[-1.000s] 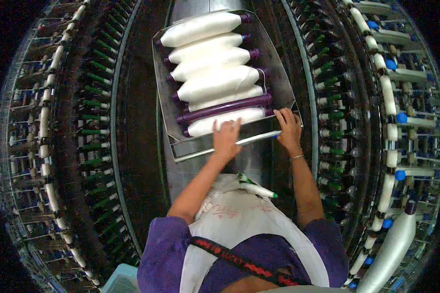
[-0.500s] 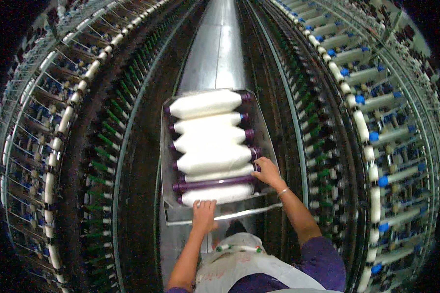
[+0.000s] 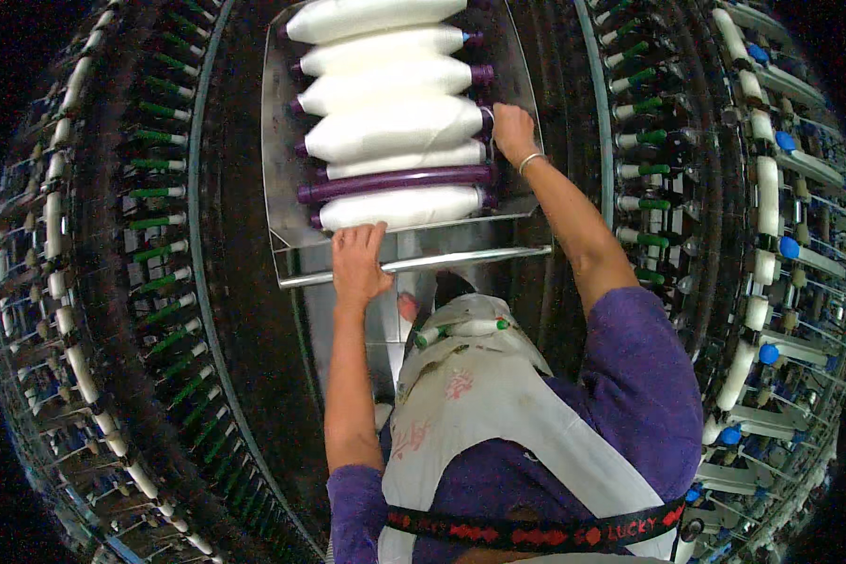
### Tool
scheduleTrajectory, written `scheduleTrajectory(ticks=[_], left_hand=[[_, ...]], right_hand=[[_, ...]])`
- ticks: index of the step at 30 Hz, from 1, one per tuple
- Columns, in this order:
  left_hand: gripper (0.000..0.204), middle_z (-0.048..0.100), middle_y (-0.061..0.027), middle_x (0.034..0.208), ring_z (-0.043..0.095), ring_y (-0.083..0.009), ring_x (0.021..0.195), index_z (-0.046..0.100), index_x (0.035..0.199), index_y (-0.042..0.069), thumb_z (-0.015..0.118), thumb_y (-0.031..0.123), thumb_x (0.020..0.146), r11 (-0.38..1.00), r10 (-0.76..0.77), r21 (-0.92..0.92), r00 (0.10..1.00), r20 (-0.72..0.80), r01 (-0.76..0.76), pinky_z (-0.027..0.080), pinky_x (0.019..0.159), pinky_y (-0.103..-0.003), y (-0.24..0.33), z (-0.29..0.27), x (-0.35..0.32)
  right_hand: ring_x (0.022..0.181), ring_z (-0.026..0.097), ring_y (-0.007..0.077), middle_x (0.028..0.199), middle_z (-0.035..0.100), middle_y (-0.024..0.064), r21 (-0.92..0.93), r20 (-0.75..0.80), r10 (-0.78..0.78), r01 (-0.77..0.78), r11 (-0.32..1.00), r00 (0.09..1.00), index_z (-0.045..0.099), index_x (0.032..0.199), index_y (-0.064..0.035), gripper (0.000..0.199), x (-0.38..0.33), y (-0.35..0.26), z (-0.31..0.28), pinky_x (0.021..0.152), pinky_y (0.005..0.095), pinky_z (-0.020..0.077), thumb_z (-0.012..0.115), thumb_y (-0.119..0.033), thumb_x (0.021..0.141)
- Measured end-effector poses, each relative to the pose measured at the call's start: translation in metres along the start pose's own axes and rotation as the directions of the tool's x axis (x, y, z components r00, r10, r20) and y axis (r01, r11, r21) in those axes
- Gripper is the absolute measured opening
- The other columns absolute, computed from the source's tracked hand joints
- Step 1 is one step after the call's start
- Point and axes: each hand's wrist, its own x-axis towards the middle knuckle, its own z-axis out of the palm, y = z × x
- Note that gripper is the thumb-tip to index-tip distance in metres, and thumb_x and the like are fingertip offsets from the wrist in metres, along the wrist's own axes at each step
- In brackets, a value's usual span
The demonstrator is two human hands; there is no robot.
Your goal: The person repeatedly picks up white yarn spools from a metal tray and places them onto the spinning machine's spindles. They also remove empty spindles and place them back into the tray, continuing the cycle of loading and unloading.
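A metal cart (image 3: 271,188) stands in front of me, with several thick white yarn bobbins (image 3: 395,127) lying crosswise in it, purple at their ends. Among them lies a bare purple bobbin tube (image 3: 395,182). My left hand (image 3: 359,263) is closed over the cart's near rim, fingertips by the nearest bobbin and thumb close to the silver handlebar (image 3: 442,260). At the right end of the bobbins, my right hand (image 3: 514,132) is curled closed beside a purple bobbin end. What its fingers hold is hidden.
Spinning frames flank the aisle. Green spindles (image 3: 164,192) line the left side, and more green spindles (image 3: 644,171) the right. White rovings (image 3: 766,188) with blue-ended arms run beyond. An apron pocket (image 3: 470,329) holds small green-ended bobbins.
The cart and both hands now appear higher in the picture, and more of my apron shows. My right hand has curled more tightly at the bobbin ends. My left stays at the near rim.
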Motion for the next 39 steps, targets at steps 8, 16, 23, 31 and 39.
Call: scheduleTrajectory(ticks=[8,16,23,31,39], left_hand=[[0.078,0.058,-0.0076,0.111,0.053,-0.0276,0.108,0.054,0.125,0.012,0.073,0.011,0.050,1.000,0.026,0.008,1.000,-0.015,-0.025,0.032,0.106,-0.044,-0.009,-0.015,0.028],[0.083,0.055,-0.0067,0.118,0.051,-0.0263,0.116,0.052,0.129,0.013,0.076,0.013,0.050,1.000,0.010,-0.005,1.000,0.028,-0.009,0.029,0.109,-0.046,-0.019,-0.017,0.031],[0.091,0.048,-0.0134,0.139,0.055,-0.0298,0.112,0.039,0.144,0.008,0.081,0.008,0.063,0.724,-0.279,-0.678,0.953,-0.121,0.126,0.041,0.102,-0.042,0.030,-0.044,0.047],[0.035,0.065,-0.0155,0.118,0.065,-0.0226,0.101,0.068,0.111,0.002,0.073,0.004,0.077,0.251,-0.071,-0.968,0.997,-0.032,-0.013,0.052,0.085,-0.033,0.081,-0.050,0.058],[0.018,0.069,-0.0163,0.106,0.067,-0.0205,0.089,0.068,0.104,0.004,0.068,0.005,0.086,-0.166,-0.090,-0.820,0.819,0.566,0.548,0.053,0.079,-0.030,0.035,-0.065,-0.069]], right_hand=[[0.086,0.065,0.0429,0.095,0.064,0.0225,-0.004,0.079,0.101,-0.101,0.995,0.992,0.063,0.086,-0.0020,0.007,0.017,-0.006,-0.022,0.076,0.0501,0.0536,0.057,-0.003,0.082],[0.095,0.066,0.0389,0.099,0.069,0.0198,0.059,0.090,0.462,-0.467,0.882,0.883,0.076,0.093,-0.0141,0.018,0.074,0.005,0.059,0.086,0.0454,0.0533,0.061,-0.018,0.084],[0.068,0.065,0.0174,0.074,0.067,0.0052,0.490,0.309,0.118,-0.264,0.831,0.944,0.060,0.088,-0.0012,0.015,0.026,-0.063,-0.079,0.062,0.0329,0.0514,0.056,-0.014,0.094],[0.076,0.070,0.0210,0.088,0.072,0.0098,0.875,0.114,-0.261,0.028,0.483,0.959,0.067,0.098,-0.0014,0.017,-0.101,-0.152,-0.194,0.072,0.0336,0.0550,0.070,-0.007,0.082],[0.080,0.070,0.0263,0.093,0.072,0.0145,0.582,0.471,-0.346,0.009,0.813,0.812,0.067,0.103,-0.0002,0.031,-0.071,-0.152,-0.122,0.074,0.0338,0.0557,0.077,-0.010,0.075]])
